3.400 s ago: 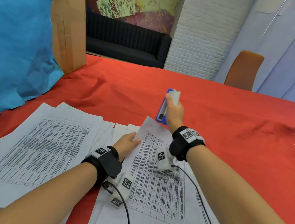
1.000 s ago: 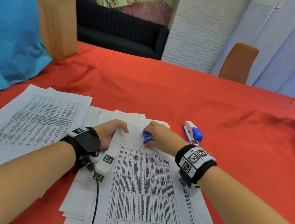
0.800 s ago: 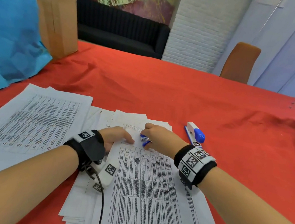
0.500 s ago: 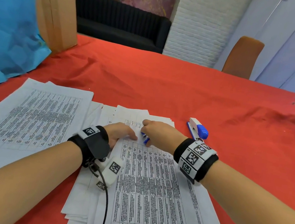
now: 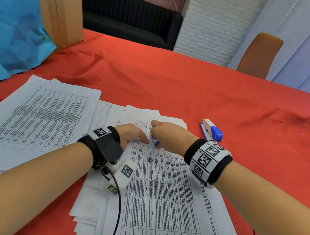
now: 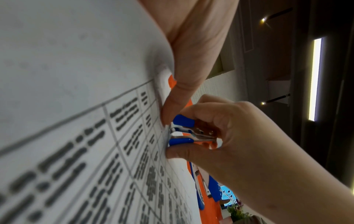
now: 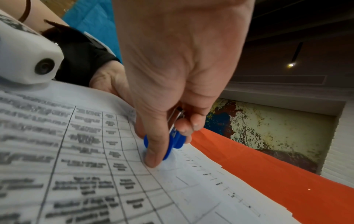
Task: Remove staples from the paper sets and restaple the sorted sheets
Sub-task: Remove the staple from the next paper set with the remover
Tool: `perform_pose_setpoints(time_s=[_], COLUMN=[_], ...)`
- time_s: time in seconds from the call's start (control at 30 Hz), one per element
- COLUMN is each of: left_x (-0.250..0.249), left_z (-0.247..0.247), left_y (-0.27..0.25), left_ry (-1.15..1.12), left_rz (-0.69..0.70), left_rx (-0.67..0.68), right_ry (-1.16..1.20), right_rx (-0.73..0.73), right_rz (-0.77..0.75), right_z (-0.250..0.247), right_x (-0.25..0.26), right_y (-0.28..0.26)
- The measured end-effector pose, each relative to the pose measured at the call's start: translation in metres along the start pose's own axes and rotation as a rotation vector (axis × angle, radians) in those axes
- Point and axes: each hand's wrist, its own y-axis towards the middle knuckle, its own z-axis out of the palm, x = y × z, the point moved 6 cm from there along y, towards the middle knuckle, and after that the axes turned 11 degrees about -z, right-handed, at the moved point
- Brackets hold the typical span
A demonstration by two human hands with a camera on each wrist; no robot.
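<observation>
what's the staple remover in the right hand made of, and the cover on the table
The staple remover looks like glossy blue plastic grips over bright metal jaws: the left wrist view shows shiny silver blades and a rivet. The right hand pinches it. The table cover appears to be matte red-orange woven cloth, going by its soft wrinkles and folds.

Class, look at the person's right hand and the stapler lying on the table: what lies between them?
Only bare red tablecloth; the head view shows it between the right hand and the stapler.
</observation>
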Motion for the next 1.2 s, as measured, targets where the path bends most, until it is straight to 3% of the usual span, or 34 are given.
perform_pose_setpoints(time_s=[0.3, 0.47, 0.6, 1.0, 1.2], left_x=[-0.003, 0.001, -0.001, 0.000, 0.000], left_z=[0.003, 0.001, 0.006, 0.002, 0.003], left_y=[-0.005, 0.015, -0.002, -0.001, 0.005], left_ry=[-0.058, -0.076, -0.039, -0.071, -0.084], left_rz=[0.081, 0.076, 0.109, 0.076, 0.060], left_rx=[-0.057, -0.032, -0.026, -0.066, -0.045], right_ry=[0.029, -0.091, -0.186, 0.382, 0.445], right_rx=[0.001, 0.069, 0.084, -0.115, -0.129], right_rz=[0.039, 0.016, -0.054, 0.082, 0.115], right_z=[-0.002, -0.009, -0.010, 0.010, 0.017], right_x=[-0.002, 0.015, 0.022, -0.025, -0.036], right_y=[-0.006, -0.006, -0.006, -0.015, -0.021])
